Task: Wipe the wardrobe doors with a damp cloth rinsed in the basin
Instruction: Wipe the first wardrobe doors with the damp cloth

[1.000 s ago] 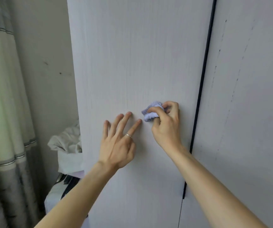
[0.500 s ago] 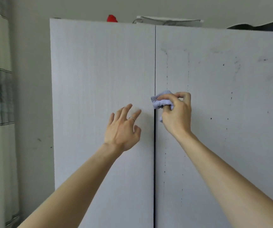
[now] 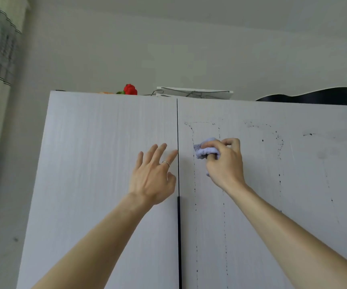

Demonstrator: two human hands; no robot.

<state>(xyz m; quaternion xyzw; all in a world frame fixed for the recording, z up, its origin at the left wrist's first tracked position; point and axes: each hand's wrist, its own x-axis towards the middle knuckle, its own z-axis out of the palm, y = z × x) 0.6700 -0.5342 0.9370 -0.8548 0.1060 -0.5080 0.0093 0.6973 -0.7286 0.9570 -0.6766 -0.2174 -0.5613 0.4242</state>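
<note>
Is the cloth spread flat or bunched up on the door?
Bunched up: the cloth is a crumpled wad, gripped in the curled fingers of the right hand against the right door.

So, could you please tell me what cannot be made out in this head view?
All in the head view:
cloth: mostly hidden inside the gripping right hand; dampness unreadable.
right door: cut off by the right and bottom edges.
black object: mostly hidden behind that door's top edge.
left hand: contact with the left door unclear.
</note>
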